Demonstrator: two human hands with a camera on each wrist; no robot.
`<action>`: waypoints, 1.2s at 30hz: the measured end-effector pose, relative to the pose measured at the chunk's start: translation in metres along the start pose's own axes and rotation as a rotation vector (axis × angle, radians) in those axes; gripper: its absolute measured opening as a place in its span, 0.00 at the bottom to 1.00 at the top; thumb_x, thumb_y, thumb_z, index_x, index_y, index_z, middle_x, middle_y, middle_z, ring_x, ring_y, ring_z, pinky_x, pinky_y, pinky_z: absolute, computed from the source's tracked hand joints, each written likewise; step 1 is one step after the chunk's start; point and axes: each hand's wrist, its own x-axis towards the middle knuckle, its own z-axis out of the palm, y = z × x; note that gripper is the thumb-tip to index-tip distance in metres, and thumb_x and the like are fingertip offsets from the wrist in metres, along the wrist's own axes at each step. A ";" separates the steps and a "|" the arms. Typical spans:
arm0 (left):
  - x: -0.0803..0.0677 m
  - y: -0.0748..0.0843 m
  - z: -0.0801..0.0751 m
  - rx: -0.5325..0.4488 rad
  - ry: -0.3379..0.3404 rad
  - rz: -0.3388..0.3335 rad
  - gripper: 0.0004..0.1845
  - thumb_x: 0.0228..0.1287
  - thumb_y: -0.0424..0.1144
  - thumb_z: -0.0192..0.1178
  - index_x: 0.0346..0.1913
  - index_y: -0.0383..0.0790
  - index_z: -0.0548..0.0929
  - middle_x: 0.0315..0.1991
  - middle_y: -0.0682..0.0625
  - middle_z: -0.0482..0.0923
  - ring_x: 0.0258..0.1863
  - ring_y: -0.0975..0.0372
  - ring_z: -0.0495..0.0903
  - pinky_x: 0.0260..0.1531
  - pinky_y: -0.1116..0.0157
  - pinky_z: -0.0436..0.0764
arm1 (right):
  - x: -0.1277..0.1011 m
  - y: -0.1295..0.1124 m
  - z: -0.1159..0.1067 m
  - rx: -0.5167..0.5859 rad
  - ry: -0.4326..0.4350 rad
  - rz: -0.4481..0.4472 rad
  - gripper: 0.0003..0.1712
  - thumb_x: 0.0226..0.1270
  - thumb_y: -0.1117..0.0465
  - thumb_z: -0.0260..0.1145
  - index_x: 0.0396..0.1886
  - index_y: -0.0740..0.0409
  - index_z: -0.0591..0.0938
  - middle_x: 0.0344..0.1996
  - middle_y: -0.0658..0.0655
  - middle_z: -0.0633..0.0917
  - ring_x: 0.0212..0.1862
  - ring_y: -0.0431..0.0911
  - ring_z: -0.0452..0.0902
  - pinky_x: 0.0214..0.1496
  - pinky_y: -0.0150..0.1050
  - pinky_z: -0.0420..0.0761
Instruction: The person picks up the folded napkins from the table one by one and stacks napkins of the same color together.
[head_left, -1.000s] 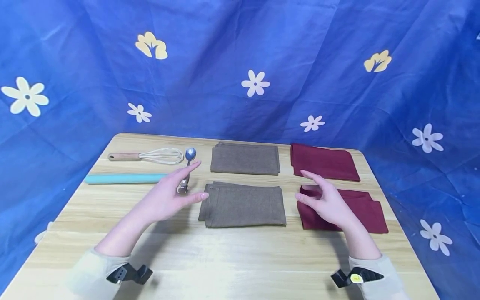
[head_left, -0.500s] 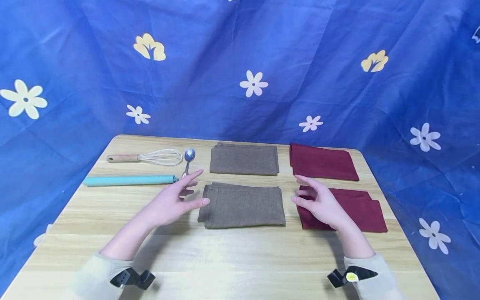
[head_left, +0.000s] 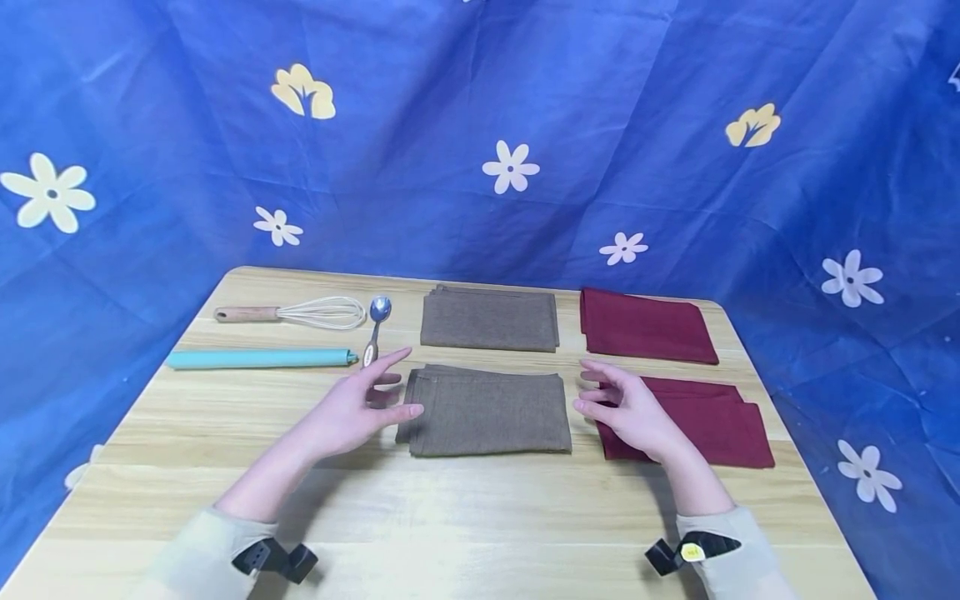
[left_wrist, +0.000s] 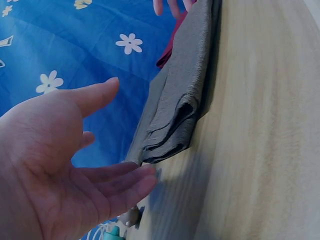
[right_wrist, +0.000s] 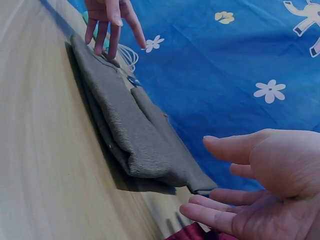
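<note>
Both my hands, left hand [head_left: 352, 410] and right hand [head_left: 630, 410], hover spread-fingered at the brown cloth's [head_left: 487, 410] nine and three o'clock, the spoon [head_left: 374, 331] handle part hidden.

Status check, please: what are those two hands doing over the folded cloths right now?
Left hand and right hand open, holding nothing, flanking the near folded brown cloth. Cloth flat on wooden table, untouched. Nothing between hands and cloth.

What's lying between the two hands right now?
In the head view, the near brown folded cloth lies on the table between the left hand and the right hand. Both hands are open and hold nothing.
</note>
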 end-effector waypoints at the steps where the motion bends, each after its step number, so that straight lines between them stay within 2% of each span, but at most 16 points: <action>1: 0.001 -0.001 0.001 -0.005 -0.001 -0.004 0.51 0.63 0.56 0.76 0.84 0.55 0.60 0.70 0.30 0.73 0.61 0.40 0.82 0.61 0.43 0.80 | 0.001 0.001 0.001 -0.001 -0.002 0.003 0.42 0.71 0.64 0.75 0.79 0.66 0.67 0.70 0.74 0.74 0.64 0.65 0.80 0.53 0.38 0.87; 8: 0.003 -0.004 0.004 -0.009 0.012 -0.023 0.51 0.64 0.51 0.77 0.84 0.51 0.60 0.67 0.32 0.76 0.60 0.42 0.83 0.59 0.45 0.82 | 0.006 0.006 0.006 0.009 -0.021 0.017 0.40 0.71 0.67 0.73 0.79 0.68 0.67 0.69 0.73 0.75 0.61 0.62 0.82 0.53 0.38 0.87; 16: 0.007 -0.005 0.010 -0.032 0.043 -0.051 0.48 0.64 0.46 0.77 0.82 0.42 0.63 0.60 0.34 0.81 0.56 0.43 0.84 0.49 0.53 0.88 | 0.011 0.010 0.012 0.035 -0.031 0.042 0.44 0.71 0.69 0.72 0.81 0.68 0.62 0.68 0.75 0.75 0.57 0.58 0.85 0.53 0.39 0.87; 22: 0.012 -0.008 0.011 -0.024 0.056 -0.062 0.46 0.64 0.44 0.77 0.79 0.35 0.65 0.56 0.36 0.83 0.53 0.47 0.85 0.52 0.52 0.87 | 0.012 0.011 0.018 0.013 -0.021 0.050 0.42 0.70 0.68 0.73 0.79 0.70 0.65 0.64 0.72 0.80 0.56 0.56 0.85 0.52 0.38 0.87; 30: 0.019 -0.012 0.015 -0.087 0.046 -0.088 0.40 0.62 0.31 0.77 0.73 0.26 0.70 0.52 0.38 0.85 0.49 0.51 0.86 0.48 0.63 0.87 | 0.012 0.012 0.022 -0.035 -0.006 0.080 0.40 0.69 0.65 0.76 0.77 0.68 0.70 0.61 0.69 0.81 0.56 0.56 0.84 0.46 0.34 0.85; 36: 0.022 -0.010 0.019 -0.091 0.060 -0.122 0.38 0.61 0.33 0.78 0.70 0.21 0.72 0.45 0.41 0.84 0.44 0.55 0.84 0.45 0.66 0.86 | 0.012 0.012 0.026 -0.049 -0.001 0.068 0.39 0.69 0.66 0.76 0.76 0.70 0.70 0.61 0.70 0.81 0.56 0.58 0.83 0.46 0.33 0.85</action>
